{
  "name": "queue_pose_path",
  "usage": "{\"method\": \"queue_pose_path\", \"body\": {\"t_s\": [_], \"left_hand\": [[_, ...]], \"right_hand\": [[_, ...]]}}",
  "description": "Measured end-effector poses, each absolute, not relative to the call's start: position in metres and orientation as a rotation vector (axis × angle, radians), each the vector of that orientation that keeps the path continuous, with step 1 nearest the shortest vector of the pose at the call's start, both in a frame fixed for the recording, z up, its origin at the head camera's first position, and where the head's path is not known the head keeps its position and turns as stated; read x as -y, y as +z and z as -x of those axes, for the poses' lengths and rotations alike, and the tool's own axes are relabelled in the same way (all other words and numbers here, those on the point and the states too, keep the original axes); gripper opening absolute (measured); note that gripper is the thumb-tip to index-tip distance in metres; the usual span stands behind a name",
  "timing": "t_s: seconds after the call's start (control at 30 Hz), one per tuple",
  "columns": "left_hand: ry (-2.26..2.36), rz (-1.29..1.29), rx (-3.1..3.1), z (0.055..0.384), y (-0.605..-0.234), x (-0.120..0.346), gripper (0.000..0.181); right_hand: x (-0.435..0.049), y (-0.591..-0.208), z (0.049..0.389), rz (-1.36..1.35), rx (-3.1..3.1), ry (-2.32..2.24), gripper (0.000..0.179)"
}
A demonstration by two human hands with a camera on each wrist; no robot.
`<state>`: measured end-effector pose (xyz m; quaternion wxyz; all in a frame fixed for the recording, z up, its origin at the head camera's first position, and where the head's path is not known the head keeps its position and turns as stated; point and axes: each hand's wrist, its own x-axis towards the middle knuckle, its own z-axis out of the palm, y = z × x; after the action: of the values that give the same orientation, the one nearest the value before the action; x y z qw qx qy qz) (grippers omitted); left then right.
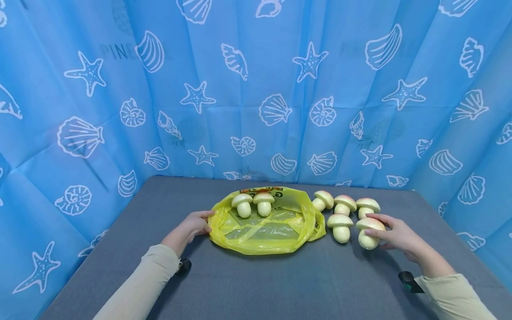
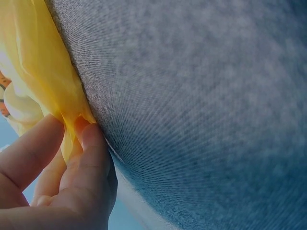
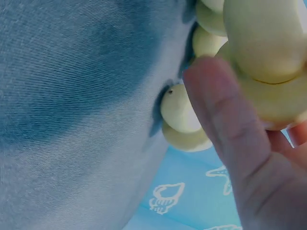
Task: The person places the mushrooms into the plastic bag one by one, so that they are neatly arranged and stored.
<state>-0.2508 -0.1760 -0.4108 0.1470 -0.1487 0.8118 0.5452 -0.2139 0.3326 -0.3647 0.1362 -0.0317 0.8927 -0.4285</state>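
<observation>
A yellow plastic bag point(image 1: 260, 246) lies with its mouth spread wide on the table. Inside it, toward the back, are two pale toy mushrooms, one on the left point(image 1: 242, 205) and one on the right point(image 1: 264, 204). My left hand point(image 1: 194, 226) pinches the bag's left rim between thumb and fingers, as the left wrist view confirms at the yellow plastic point(image 2: 53, 72). At the right, my right hand point(image 1: 398, 235) grips a toy mushroom point(image 1: 370, 226) by its cap; its stem point(image 3: 264, 38) looms large in the right wrist view.
Right of the bag, several more toy mushrooms stand in a cluster, among them a front one point(image 1: 341, 227) and back ones point(image 1: 323, 200), point(image 1: 345, 204), point(image 1: 367, 206). Grey cloth covers the table point(image 1: 256, 284). Behind it hangs a blue curtain point(image 1: 256, 89) with white shells and starfish.
</observation>
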Motion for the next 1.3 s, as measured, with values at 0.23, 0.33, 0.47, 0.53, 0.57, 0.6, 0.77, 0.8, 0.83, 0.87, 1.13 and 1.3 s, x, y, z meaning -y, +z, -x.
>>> {"method": "queue_pose_path", "body": {"t_s": [0.23, 0.33, 0.47, 0.53, 0.57, 0.6, 0.77, 0.8, 0.83, 0.87, 1.13, 1.3], "left_hand": [[1.562, 0.402, -2.338, 0.253, -0.413, 0.178, 0.063], [1.568, 0.406, -2.334, 0.252, -0.413, 0.178, 0.063], [1.575, 0.415, -2.328, 0.252, -0.411, 0.177, 0.063], [1.573, 0.417, -2.330, 0.252, -0.411, 0.177, 0.063], [1.571, 0.417, -2.330, 0.252, -0.411, 0.177, 0.063], [1.568, 0.416, -2.333, 0.252, -0.411, 0.178, 0.063], [1.568, 0.421, -2.328, 0.253, -0.413, 0.178, 0.064], [1.566, 0.420, -2.328, 0.253, -0.413, 0.178, 0.064], [1.566, 0.422, -2.327, 0.253, -0.413, 0.179, 0.064], [1.565, 0.422, -2.327, 0.253, -0.414, 0.179, 0.064], [1.567, 0.406, -2.330, 0.253, -0.414, 0.179, 0.063], [1.560, 0.405, -2.337, 0.253, -0.414, 0.179, 0.063]], "right_hand": [[-0.330, -0.359, 0.207, 0.133, -2.591, -1.296, 0.073], [-0.328, -0.357, 0.206, 0.160, -2.604, -1.302, 0.071], [-0.324, -0.358, 0.205, 0.195, -2.622, -1.348, 0.069], [-0.322, -0.358, 0.206, 0.186, -2.624, -1.396, 0.069], [-0.320, -0.358, 0.206, 0.174, -2.621, -1.422, 0.070], [-0.319, -0.358, 0.206, 0.161, -2.617, -1.449, 0.071], [-0.310, -0.358, 0.208, 0.077, -2.531, -1.617, 0.076], [-0.308, -0.358, 0.209, 0.068, -2.512, -1.649, 0.077], [-0.306, -0.358, 0.209, 0.060, -2.492, -1.685, 0.077], [-0.304, -0.358, 0.210, 0.059, -2.474, -1.719, 0.077], [-0.295, -0.359, 0.214, 0.106, -2.306, -1.919, 0.076], [-0.288, -0.359, 0.217, 0.097, -2.214, -1.969, 0.078]]}}
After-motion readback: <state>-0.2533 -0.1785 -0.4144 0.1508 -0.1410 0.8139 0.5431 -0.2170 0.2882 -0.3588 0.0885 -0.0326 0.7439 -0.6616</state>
